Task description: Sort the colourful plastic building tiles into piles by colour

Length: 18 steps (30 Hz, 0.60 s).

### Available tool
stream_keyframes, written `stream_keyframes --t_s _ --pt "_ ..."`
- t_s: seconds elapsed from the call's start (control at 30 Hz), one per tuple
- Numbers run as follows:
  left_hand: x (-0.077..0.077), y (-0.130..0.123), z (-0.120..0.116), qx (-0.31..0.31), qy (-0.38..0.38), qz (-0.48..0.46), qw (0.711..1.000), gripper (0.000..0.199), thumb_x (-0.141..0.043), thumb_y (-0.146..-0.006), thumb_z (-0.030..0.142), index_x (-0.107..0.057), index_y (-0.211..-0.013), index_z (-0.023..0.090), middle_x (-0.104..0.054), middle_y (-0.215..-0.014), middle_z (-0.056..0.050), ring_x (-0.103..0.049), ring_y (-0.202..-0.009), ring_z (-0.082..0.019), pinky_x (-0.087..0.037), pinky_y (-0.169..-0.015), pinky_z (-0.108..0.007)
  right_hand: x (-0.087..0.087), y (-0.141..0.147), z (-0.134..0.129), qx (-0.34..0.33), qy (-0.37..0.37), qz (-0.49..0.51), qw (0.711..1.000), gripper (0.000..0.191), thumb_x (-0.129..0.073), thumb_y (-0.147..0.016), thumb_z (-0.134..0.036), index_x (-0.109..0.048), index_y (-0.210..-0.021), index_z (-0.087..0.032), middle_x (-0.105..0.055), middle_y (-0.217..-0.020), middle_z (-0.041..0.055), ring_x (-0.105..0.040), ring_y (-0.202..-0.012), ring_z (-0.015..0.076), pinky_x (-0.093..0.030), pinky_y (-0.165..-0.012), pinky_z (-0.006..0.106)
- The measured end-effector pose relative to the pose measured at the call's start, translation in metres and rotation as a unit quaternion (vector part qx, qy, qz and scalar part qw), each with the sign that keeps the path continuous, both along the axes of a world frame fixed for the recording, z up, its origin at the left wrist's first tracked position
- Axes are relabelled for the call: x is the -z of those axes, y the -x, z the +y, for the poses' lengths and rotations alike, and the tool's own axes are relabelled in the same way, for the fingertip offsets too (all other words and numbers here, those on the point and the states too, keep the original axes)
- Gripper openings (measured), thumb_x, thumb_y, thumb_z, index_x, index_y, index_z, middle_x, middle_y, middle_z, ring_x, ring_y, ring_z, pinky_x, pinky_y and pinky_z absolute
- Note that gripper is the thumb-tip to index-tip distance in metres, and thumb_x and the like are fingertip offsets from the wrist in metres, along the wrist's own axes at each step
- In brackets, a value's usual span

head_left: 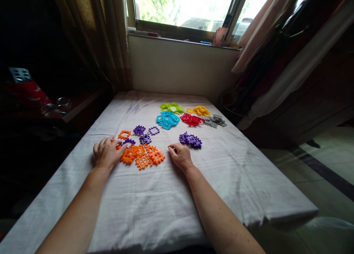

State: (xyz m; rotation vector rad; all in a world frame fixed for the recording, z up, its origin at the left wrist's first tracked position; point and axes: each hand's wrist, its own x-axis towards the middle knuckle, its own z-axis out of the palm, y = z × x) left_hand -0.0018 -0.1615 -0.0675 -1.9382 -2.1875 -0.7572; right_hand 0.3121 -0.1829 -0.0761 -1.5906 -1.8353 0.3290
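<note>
My left hand [107,151] rests with its fingers apart at the left edge of the orange pieces [142,156], touching an orange and a purple piece there. Several loose purple pieces [139,130] lie just beyond the orange ones. My right hand [179,155] is on the cloth right of the orange pieces, its fingers curled together; whether anything is between them is too small to tell. A purple pile [190,140] sits just beyond it.
Farther back on the white-clothed table [155,202] are light green [172,107], blue [167,120], red [191,119], yellow [201,110] and grey [215,121] piles. Glasses [63,103] stand on a side surface at left.
</note>
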Motion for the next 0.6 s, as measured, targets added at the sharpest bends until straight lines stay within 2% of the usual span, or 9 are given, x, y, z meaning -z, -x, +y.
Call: stream_keyframes --t_s 0.13,0.3,0.4,0.47,0.53,0.6 --pt "-0.008 -0.006 0.015 0.001 0.045 -0.003 0.999 0.025 -0.067 -0.072 0.052 -0.073 -0.078 0.028 -0.069 -0.127 -0.012 -0.054 -0.125 -0.039 -0.035 -0.108 -0.062 -0.001 0.000 -0.001 -0.002 0.005 0.009 1.000 0.020 -0.060 -0.088 -0.021 -0.079 -0.091 -0.024 -0.078 -0.094 0.0041 -0.070 -0.084 0.0175 -0.051 -0.079 0.027" --pt "-0.024 -0.014 0.024 -0.010 0.104 0.001 0.995 0.012 -0.067 -0.068 0.040 -0.071 -0.072 0.029 -0.077 -0.104 -0.007 -0.063 -0.112 -0.036 -0.040 -0.104 -0.056 -0.001 -0.001 0.000 -0.011 0.011 0.028 0.999 0.019 -0.060 -0.088 -0.021 -0.078 -0.091 -0.024 -0.078 -0.094 0.0034 -0.070 -0.085 0.0174 -0.051 -0.080 0.027" --pt "-0.036 -0.021 0.020 -0.018 0.087 -0.025 0.996 0.017 -0.063 -0.074 0.042 -0.072 -0.082 0.029 -0.077 -0.093 -0.006 -0.068 -0.103 -0.033 -0.044 -0.101 -0.051 -0.002 -0.001 0.001 -0.012 0.016 0.039 0.999 0.019 -0.060 -0.088 -0.021 -0.078 -0.091 -0.025 -0.078 -0.093 0.0029 -0.069 -0.083 0.0169 -0.051 -0.079 0.026" --pt "-0.044 -0.026 0.016 -0.011 0.062 -0.071 0.995 0.024 -0.060 -0.079 0.045 -0.071 -0.091 0.028 -0.076 -0.089 -0.005 -0.071 -0.094 -0.029 -0.050 -0.092 -0.043 -0.002 -0.001 0.002 -0.010 0.018 0.044 0.999 0.019 -0.060 -0.088 -0.021 -0.079 -0.090 -0.025 -0.078 -0.093 0.0028 -0.069 -0.080 0.0162 -0.051 -0.078 0.026" --pt "-0.053 -0.034 0.013 0.007 0.024 -0.120 0.992 0.031 -0.058 -0.082 0.048 -0.070 -0.101 0.026 -0.077 -0.092 -0.004 -0.072 -0.090 -0.026 -0.053 -0.082 -0.036 -0.002 -0.002 0.003 -0.011 0.015 0.051 0.999 0.019 -0.060 -0.087 -0.022 -0.079 -0.089 -0.024 -0.078 -0.091 0.0029 -0.068 -0.076 0.0157 -0.051 -0.076 0.026" --pt "-0.060 -0.043 0.012 0.030 -0.013 -0.150 0.988 0.035 -0.058 -0.084 0.046 -0.068 -0.110 0.025 -0.077 -0.097 -0.003 -0.072 -0.090 -0.023 -0.053 -0.080 -0.032 -0.001 -0.004 0.004 -0.014 0.007 0.067 0.998 0.019 -0.060 -0.087 -0.022 -0.079 -0.088 -0.024 -0.078 -0.091 0.0031 -0.067 -0.074 0.0155 -0.052 -0.075 0.026"
